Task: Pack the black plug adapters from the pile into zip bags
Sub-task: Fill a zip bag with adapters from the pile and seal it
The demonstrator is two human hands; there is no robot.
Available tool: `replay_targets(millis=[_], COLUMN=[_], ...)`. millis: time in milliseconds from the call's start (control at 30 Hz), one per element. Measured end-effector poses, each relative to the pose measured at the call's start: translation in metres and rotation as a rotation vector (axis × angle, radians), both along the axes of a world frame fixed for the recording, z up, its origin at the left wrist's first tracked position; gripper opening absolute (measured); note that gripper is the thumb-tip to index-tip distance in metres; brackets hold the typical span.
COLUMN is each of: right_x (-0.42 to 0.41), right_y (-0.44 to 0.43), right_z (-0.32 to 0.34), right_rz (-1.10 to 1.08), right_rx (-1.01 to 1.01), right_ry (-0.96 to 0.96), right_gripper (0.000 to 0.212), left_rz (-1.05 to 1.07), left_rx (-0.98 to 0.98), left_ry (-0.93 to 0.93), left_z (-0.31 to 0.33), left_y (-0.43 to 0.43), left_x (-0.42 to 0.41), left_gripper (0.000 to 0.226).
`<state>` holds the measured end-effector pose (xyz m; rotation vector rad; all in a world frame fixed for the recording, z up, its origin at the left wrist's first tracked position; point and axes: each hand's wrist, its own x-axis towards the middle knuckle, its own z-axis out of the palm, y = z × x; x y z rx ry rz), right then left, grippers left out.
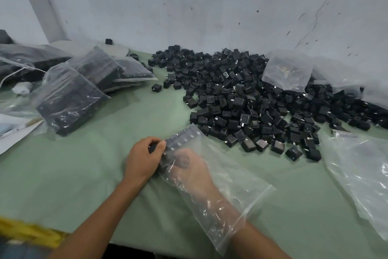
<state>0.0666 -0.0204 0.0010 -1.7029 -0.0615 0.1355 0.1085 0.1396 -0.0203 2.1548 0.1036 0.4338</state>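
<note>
Green table cover (94, 174), cracked white wall (210, 7), white papers at left edge (12, 133), yellow strip bottom left (31, 232)

Glossy clear plastic zip bag (220, 185), matt black plastic adapters (252, 107), smooth green tablecloth (94, 164).

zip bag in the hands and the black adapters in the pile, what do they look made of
Zip bag: thin, soft clear plastic film, glossy; the right hand inside shows through it and it creases with bright glints.
Adapters: hard moulded plastic, probably, black with a dull sheen on flat faces; small metal-looking prongs stick out of some.
</note>
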Motion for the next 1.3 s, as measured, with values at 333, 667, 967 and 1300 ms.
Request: replay_targets(millis=[333,667,967,1300], right_x=[-0.002,-0.004,-0.004,0.003], right_y=[0.003,0.004,0.003,0.004], right_z=[-0.007,-0.006,0.001,0.012], right_rz=[-0.015,0.096,0.09,0.207], right_rx=[-0.216,-0.241,-0.305,-0.737], right_ry=[-0.224,-0.099,-0.145,-0.108], right_gripper=[0.034,0.009,0.01,0.04], left_rz=[-0.006,-0.025,-0.045,-0.092], left_rx=[-0.001,0.087,0.112,0.17], left_ry=[0.015,0.019,0.059,0.094], left_z=[-0.001,0.002,0.007,0.013], left_y=[0.003,0.002,0.0,-0.001], left_x=[-0.002,-0.006,-0.008,-0.012], left_gripper=[0.016,0.016,0.03,0.057])
